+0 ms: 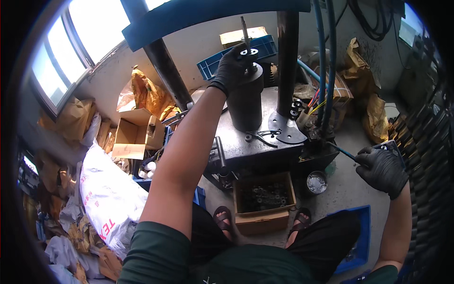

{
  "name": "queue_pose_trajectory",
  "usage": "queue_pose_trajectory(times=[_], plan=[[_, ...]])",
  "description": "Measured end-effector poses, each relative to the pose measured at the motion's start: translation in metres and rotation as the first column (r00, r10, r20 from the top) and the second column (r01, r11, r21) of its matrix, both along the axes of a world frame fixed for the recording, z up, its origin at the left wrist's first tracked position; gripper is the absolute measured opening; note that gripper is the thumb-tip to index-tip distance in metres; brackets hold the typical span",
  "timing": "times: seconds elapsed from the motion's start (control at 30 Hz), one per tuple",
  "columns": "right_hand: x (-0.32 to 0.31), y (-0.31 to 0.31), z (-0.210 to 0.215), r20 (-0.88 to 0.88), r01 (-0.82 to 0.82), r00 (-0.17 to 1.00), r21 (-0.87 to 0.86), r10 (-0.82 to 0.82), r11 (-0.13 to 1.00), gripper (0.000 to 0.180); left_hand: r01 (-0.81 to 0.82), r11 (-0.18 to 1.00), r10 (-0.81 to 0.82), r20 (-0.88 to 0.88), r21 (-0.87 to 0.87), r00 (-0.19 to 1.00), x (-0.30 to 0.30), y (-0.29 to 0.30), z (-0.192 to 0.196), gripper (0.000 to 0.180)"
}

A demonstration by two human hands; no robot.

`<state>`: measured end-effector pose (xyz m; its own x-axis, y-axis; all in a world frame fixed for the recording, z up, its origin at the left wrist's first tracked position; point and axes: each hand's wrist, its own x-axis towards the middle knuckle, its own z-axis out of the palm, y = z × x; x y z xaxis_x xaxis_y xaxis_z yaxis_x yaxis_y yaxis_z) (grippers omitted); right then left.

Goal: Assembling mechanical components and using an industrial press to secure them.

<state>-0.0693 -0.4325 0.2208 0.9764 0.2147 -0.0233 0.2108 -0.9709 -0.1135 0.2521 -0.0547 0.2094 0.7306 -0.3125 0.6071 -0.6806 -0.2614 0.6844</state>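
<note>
My left hand (231, 70), in a black glove, reaches to the top of a dark upright cylinder (245, 105). Its fingers are closed around a small shiny metal part (254, 51), partly hidden by the glove, below a thin upright rod (244, 28). The cylinder stands on the steel bed of a press (222, 144), between two dark columns (286, 61). Over at the right, my right hand (382, 171), also gloved in black, is wrapped around the end of a slim lever with a blue grip (344, 152), which runs to the valve block (309, 125).
A blue crossbeam (213, 20) spans the columns. Curved metal plates (285, 128) lie on the press bed. A cardboard box of small metal parts (262, 222) sits between my feet, beside a round tin (316, 182). Blue trays (364, 232), an open carton (131, 130) and white sacks (106, 199) stand around.
</note>
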Motion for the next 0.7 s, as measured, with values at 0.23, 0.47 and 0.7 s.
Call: queue_pose_trajectory(times=[0.23,0.47,0.7], plan=[[-0.007,0.003,-0.004,-0.239,0.011,0.971,-0.027,-0.018,1.000,0.041,0.001,0.981,-0.044,-0.217,-0.195,0.975,-0.008,-0.006,0.000,0.050],[-0.043,-0.006,-0.052,-0.237,0.123,0.967,0.123,-0.092,0.985,0.030,-0.051,0.999,0.051,0.019,-0.009,0.999,0.006,-0.004,-0.005,0.044],[-0.058,-0.012,-0.073,-0.280,0.189,0.954,0.289,-0.106,0.938,0.026,-0.085,0.996,0.086,0.046,-0.021,0.995,0.037,0.003,-0.018,0.037]])
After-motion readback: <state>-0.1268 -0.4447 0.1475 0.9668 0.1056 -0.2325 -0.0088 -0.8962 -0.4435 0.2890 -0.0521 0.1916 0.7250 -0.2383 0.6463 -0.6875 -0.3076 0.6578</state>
